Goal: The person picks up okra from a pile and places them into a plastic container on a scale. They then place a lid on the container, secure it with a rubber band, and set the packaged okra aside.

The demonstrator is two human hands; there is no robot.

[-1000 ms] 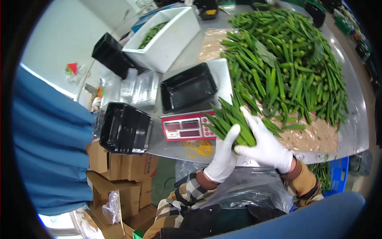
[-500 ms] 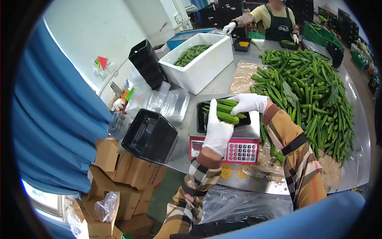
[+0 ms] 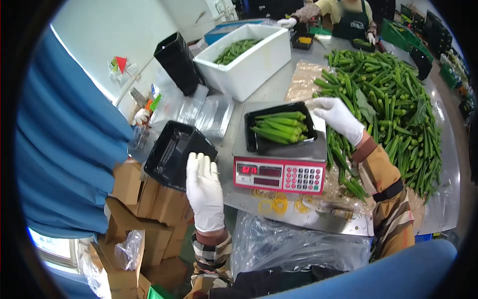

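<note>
A black tray point(image 3: 251, 143) with several okra pods point(image 3: 280, 126) in it rests on the platform of a red and white scale point(image 3: 280, 174), whose lit red display seems to read 0.215. My right hand point(image 3: 341, 119), in a white glove, is just off the tray's right end, its fingers stretched toward the rim and holding nothing. To the left of the scale, my gloved left hand point(image 3: 205, 192) is open with its fingers extended. Those fingertips overlap the edge of a stack of black trays point(image 3: 172, 154) in this view.
Loose okra point(image 3: 383, 119) is heaped on the table's right side. Behind the scale stand a white foam box point(image 3: 249, 67) of okra and clear plastic lids point(image 3: 214, 117). Yellow rubber bands point(image 3: 280, 203) lie in front. Across the table is a person in a dark apron point(image 3: 351, 25).
Both hands have come away from the okra in the tray. My left hand moved left to the tray stack, my right hand to the right. The scale display is now visible.
</note>
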